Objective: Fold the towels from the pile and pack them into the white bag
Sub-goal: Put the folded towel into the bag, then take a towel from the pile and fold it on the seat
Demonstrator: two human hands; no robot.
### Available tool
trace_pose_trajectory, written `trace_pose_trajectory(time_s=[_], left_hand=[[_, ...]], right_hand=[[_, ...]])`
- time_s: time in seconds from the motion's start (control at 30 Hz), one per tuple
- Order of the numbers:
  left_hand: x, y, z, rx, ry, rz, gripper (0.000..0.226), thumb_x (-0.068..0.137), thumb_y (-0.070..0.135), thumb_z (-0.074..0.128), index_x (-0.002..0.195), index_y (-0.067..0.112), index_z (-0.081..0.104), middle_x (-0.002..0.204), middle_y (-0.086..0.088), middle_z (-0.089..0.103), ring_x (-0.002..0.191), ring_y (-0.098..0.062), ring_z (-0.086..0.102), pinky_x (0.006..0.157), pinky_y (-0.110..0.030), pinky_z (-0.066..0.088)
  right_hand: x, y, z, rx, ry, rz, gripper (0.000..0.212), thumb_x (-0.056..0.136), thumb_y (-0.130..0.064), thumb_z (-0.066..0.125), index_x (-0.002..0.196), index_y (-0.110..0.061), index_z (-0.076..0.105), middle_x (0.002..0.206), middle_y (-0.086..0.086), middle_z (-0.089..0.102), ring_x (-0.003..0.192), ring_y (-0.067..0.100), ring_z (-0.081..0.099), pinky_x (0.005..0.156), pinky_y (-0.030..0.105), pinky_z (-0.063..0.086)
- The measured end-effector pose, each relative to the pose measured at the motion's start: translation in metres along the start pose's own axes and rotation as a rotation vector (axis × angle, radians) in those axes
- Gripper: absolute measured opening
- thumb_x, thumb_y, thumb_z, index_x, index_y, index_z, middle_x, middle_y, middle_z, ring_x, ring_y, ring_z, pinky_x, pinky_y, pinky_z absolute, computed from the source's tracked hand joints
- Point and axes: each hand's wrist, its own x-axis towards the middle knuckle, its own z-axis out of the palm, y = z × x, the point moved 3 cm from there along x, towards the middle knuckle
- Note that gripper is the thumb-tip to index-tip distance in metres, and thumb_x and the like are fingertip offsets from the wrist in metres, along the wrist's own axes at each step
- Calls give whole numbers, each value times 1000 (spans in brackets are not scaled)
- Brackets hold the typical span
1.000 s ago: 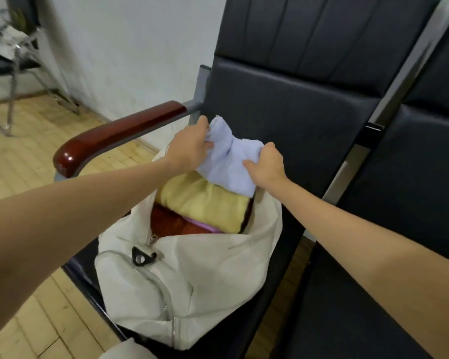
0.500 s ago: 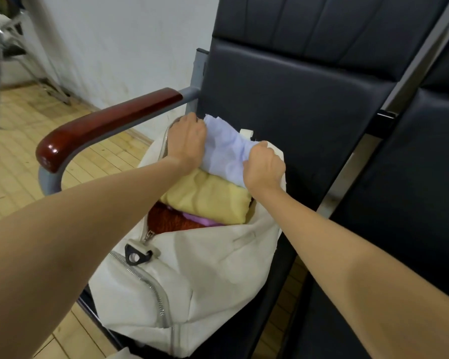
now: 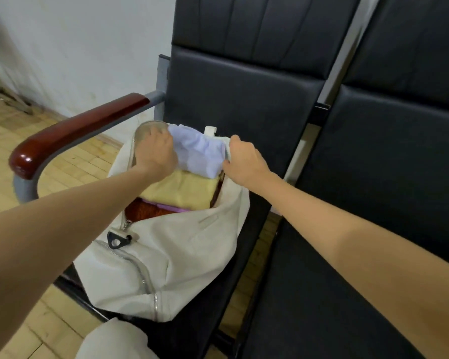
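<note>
The white bag (image 3: 182,250) lies open on the left black seat. A folded pale lilac towel (image 3: 198,151) sits at the far end of its opening, above a folded yellow towel (image 3: 182,189). Below the yellow one show a purple edge (image 3: 166,207) and a rust-red towel (image 3: 143,212). My left hand (image 3: 154,151) grips the lilac towel's left side, down inside the bag mouth. My right hand (image 3: 243,158) grips its right side at the bag's rim. The fingertips of both hands are hidden in the cloth.
A red-brown wooden armrest (image 3: 75,130) on a grey frame runs left of the bag. A second black seat (image 3: 373,229) stands to the right. A white cloth (image 3: 112,340) shows at the bottom edge. Beyond are a wooden floor and a white wall.
Both hands have pushed the lilac towel lower into the far end of the bag. It now sits flatter against the yellow towel.
</note>
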Motion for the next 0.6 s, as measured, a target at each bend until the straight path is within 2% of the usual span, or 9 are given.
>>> trace_pose_trajectory(time_s=[0.07, 0.1, 0.2, 0.27, 0.33, 0.4, 0.6], left_hand=[[-22, 19, -9, -87, -44, 66, 50, 101, 21, 40, 143, -2, 28, 146, -23, 34, 133, -36, 37, 109, -42, 30], [-32, 32, -13, -109, -68, 119, 49, 101, 22, 39, 143, -2, 29, 147, -23, 34, 133, -36, 36, 110, -43, 29], [-59, 78, -22, -245, -99, 206, 47, 98, 24, 43, 138, 0, 36, 140, -22, 41, 124, -38, 42, 102, -47, 36], [-80, 114, -33, -307, -90, 245, 45, 97, 25, 44, 134, 0, 41, 135, -21, 45, 120, -39, 45, 96, -47, 40], [-103, 154, -45, -336, -72, 310, 47, 97, 25, 44, 137, 1, 39, 141, -20, 40, 126, -38, 41, 100, -47, 38], [-125, 195, -54, -348, -57, 386, 51, 98, 25, 43, 143, 2, 34, 150, -20, 30, 135, -38, 31, 108, -46, 32], [-195, 330, -64, -344, -144, 633, 53, 98, 26, 45, 145, 4, 30, 155, -18, 19, 140, -37, 21, 110, -48, 30]], right_hand=[[-29, 15, -19, -59, 40, -4, 14, 91, -12, 53, 95, -10, 39, 91, 11, 51, 76, 24, 51, 50, 24, 29], [-44, 25, -28, -97, 39, 13, 15, 91, -12, 53, 100, -8, 41, 95, 12, 51, 80, 26, 53, 53, 24, 32], [-86, 68, -51, -215, -40, 114, 43, 91, -17, 56, 128, -5, 38, 122, 16, 47, 112, 32, 49, 78, 36, 43], [-118, 99, -66, -281, -99, 191, 53, 90, -19, 58, 135, -5, 33, 132, 18, 41, 123, 35, 42, 93, 42, 41], [-155, 129, -81, -297, -119, 279, 63, 91, -20, 58, 142, -4, 26, 140, 19, 36, 129, 36, 37, 101, 43, 39], [-199, 162, -96, -314, -111, 346, 66, 91, -21, 58, 144, -4, 24, 142, 19, 35, 130, 36, 36, 102, 43, 38], [-350, 273, -125, -312, -164, 604, 71, 91, -24, 58, 147, -5, 18, 144, 19, 30, 132, 37, 32, 102, 43, 37]])
